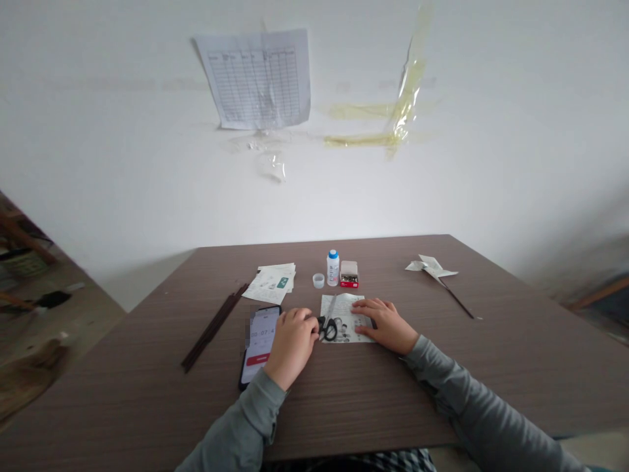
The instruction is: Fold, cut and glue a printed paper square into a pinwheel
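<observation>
A printed sheet of paper lies on the table in front of me. On it rests a pair of scissors with black handles, blades pointing away from me. My left hand is at the left edge of the sheet, its curled fingers closed at one scissor handle; the fingertips are partly hidden. My right hand lies flat over the right side of the sheet, fingers spread, holding nothing. Beside my left hand is a phone showing a timer.
Behind the sheet stand a white bottle with blue cap, a small clear cup and a red box of small pieces. Stacked papers and dark sticks lie left. A paper pinwheel on a stick lies right.
</observation>
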`<state>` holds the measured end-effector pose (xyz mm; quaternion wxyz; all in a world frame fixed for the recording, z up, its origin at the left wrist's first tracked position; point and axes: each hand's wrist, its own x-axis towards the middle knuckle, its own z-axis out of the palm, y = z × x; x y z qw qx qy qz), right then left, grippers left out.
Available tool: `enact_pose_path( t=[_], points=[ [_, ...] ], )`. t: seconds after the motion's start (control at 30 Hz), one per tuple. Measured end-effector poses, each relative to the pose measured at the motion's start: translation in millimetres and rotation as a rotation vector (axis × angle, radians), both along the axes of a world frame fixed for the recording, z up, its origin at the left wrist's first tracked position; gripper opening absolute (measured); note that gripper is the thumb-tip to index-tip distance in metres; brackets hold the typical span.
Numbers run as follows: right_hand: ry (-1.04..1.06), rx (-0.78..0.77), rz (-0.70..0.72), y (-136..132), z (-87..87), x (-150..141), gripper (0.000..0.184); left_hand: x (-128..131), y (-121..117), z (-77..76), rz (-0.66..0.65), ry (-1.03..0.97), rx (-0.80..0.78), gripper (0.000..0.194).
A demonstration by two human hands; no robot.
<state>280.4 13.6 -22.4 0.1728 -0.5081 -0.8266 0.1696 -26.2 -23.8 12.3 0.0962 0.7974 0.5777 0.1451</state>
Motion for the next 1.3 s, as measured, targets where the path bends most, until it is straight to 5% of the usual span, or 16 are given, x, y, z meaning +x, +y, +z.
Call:
enact_pose_path(
  t=[0.4,0.77,1.3],
  points=[
    [-0.02,-0.059,-0.031,-1.1,3.6,-0.3,0.049,-23.1,0.0,4.4,0.059,0.091,0.056,0.034],
    [-0.004,-0.056,-0.021,0.1,-0.7,1.6,0.049,-14.8,21.6,16.2,0.165,0.293,0.021,0.032],
    [0.025,-0.012,-0.014,0.9,-9.2,4.1,0.046,0.9,40.1,35.1,0.249,0.301,-0.029,0.038]
  ],
)
